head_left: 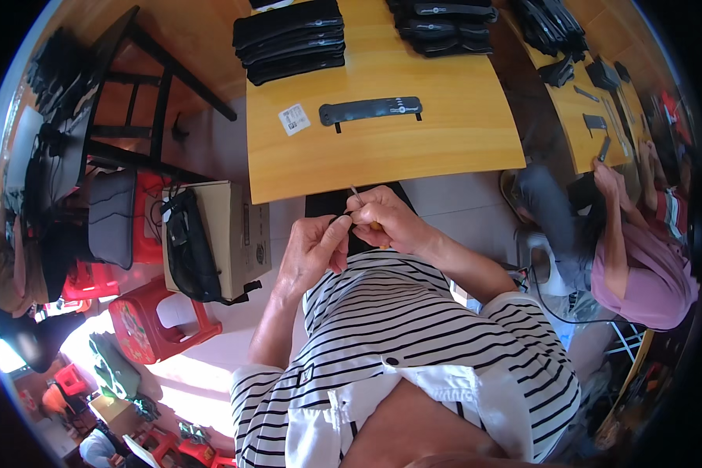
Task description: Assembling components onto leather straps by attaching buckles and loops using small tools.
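In front of my lap, just off the near edge of the table, both hands are close together. My right hand [391, 220] is closed around a small slim tool with a metal tip [356, 193] and a yellow part showing between the fingers. Beside it, my left hand [317, 245] pinches a small dark piece [352, 219], mostly hidden by the fingers. On the wooden table [386, 160] lies a flat dark strap [370, 111] with pale printing and two short black tabs. A white printed label [294, 119] is left of the strap.
Two stacks of black straps, one at the back left [288, 43] and one at the back right [444, 27], stand on the table. To the left, a cardboard box [246, 234] bears a black bag [191, 246], near a red stool [162, 321]. A co-worker in pink [643, 273] sits right.
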`<state>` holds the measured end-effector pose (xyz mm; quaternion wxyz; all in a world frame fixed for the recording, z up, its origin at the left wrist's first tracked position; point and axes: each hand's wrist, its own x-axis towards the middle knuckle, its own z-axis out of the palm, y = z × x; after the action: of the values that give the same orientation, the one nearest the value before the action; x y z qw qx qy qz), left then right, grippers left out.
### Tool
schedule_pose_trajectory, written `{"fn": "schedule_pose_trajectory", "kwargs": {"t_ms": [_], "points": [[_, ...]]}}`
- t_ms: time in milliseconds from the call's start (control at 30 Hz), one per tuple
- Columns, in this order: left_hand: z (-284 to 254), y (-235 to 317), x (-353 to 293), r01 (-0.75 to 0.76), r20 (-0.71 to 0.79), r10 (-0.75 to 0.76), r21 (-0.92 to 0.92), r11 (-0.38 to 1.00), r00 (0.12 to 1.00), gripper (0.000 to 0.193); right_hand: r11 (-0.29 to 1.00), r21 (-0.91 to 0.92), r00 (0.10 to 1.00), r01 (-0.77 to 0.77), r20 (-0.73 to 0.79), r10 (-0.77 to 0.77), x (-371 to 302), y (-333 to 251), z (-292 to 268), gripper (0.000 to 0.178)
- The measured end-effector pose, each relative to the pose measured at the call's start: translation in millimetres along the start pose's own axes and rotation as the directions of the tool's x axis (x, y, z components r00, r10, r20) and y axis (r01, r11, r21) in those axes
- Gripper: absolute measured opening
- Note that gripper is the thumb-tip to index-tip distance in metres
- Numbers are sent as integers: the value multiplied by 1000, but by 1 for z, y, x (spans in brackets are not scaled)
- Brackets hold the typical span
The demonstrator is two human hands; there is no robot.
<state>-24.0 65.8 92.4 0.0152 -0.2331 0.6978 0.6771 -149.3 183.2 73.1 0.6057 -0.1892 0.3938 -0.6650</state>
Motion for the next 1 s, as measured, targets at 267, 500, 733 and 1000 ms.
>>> {"fn": "schedule_pose_trajectory", "kwargs": {"t_ms": [267,500,733,1000], "points": [[14,-3,6,113,-60,-118,-76,991,991,41,840,-519,979,158,-29,-202,-4,9,-6,32],[21,-2,6,104,17,-102,-200,974,995,41,964,-245,990,106,-65,-126,-15,12,-13,33],[11,-15,7,55,7,-55,-309,950,998,41,997,76,891,-28,-451,60,-20,9,-35,30],[-62,-36,-37,163,-37,-220,-558,814,975,41,996,33,661,84,-749,-31,-77,-31,-122,36]]}}
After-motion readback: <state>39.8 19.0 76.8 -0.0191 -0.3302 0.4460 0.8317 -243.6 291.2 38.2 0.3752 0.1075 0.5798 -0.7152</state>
